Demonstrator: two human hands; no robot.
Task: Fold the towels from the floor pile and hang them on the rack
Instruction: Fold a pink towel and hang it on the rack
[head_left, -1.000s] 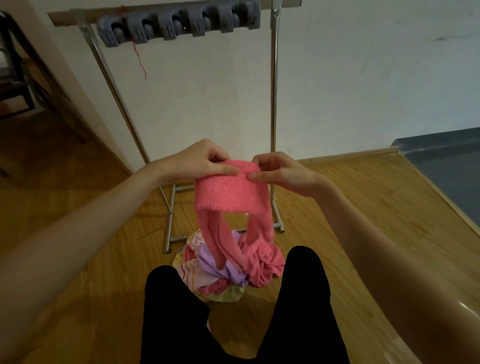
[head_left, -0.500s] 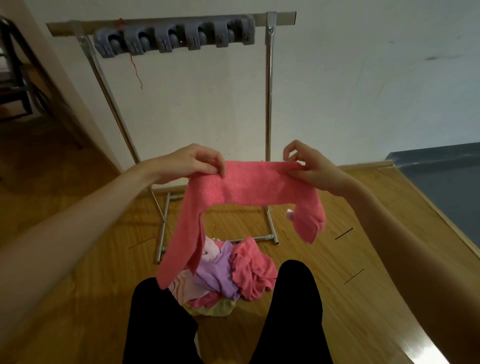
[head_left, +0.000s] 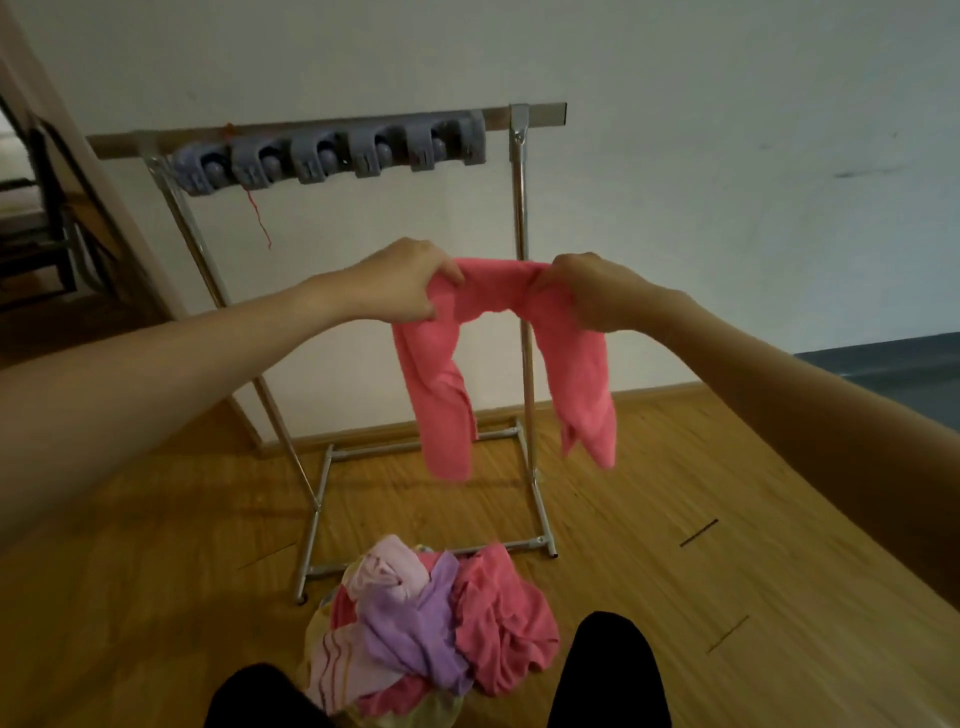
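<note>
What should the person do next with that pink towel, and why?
Probably bring the two hanging ends together to fold it in half. The left hand and right hand grip the pink towel bunched at its middle, both ends dangling unfolded, short of the rack.

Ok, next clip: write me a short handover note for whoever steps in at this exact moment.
Left hand: grips the pink towel near its middle.
Right hand: grips the same towel beside it; both ends hang free in the air, in front of the rack.
Pile: pink, purple and striped towels on the floor at the rack's foot.
Done: one towel lifted clear of the pile; no towel hangs on the rack.
Left: finish folding this one, hang it, then work through the pile.
</note>
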